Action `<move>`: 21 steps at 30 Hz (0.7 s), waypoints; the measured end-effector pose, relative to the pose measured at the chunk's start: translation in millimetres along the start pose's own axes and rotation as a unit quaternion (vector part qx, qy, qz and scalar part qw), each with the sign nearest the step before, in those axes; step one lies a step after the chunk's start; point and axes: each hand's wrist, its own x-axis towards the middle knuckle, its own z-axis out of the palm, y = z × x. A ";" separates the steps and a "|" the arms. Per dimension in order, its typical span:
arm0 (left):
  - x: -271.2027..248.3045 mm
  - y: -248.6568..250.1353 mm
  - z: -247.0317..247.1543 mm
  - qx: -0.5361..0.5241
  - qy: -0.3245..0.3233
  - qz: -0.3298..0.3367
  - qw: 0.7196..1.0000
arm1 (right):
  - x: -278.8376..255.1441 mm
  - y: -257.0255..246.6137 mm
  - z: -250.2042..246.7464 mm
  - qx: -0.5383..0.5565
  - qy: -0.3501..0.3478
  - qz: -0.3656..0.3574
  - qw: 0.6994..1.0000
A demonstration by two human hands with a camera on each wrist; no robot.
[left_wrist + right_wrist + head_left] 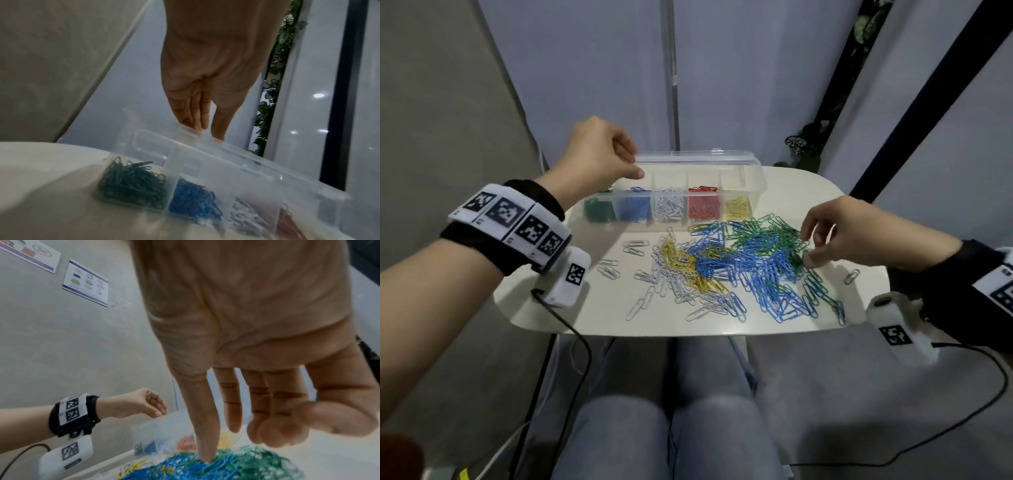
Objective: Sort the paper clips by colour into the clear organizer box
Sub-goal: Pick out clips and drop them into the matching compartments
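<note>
With our left hand [599, 154] loosely curled and holding nothing over the box [671, 195] near the middle of the frame, we should let our right hand [835, 233], fingers spread low on the pile [739, 260], pinch 1 green clip [796, 260] at a time.

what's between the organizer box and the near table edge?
In the head view, the loose clip pile of blue, green, yellow and white clips lies between the box and the table edge.
</note>
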 end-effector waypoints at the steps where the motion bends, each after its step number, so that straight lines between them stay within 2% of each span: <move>1: -2.6 4.8 1.2 -0.001 0.008 0.022 1.000 | -5.2 2.6 -4.8 0.004 -0.005 -0.008 1.000; 3: -11.0 15.8 6.0 -0.003 0.017 0.092 0.996 | -19.8 7.2 -11.2 -0.015 -0.048 -0.036 0.998; 5: -24.9 30.1 13.0 -0.017 -0.002 0.182 0.983 | -36.4 10.4 -11.7 -0.034 -0.106 -0.061 0.992; 7: -40.8 45.0 23.6 -0.023 -0.052 0.260 0.964 | -49.2 16.8 -8.4 -0.046 -0.141 -0.066 0.987; 9: -53.5 56.8 38.3 -0.001 -0.126 0.309 0.943 | -56.2 24.4 -3.7 -0.050 -0.151 -0.059 0.985; 12: -66.3 68.0 61.9 0.054 -0.239 0.341 0.907 | -57.8 32.3 3.3 -0.044 -0.146 -0.058 0.987; 15: -77.3 75.8 79.5 0.106 -0.321 0.358 0.870 | -53.0 32.8 9.3 -0.039 -0.134 -0.064 0.988; 21: -87.6 86.5 96.4 0.186 -0.373 0.393 0.820 | -34.4 30.8 13.2 -0.013 -0.125 -0.126 0.984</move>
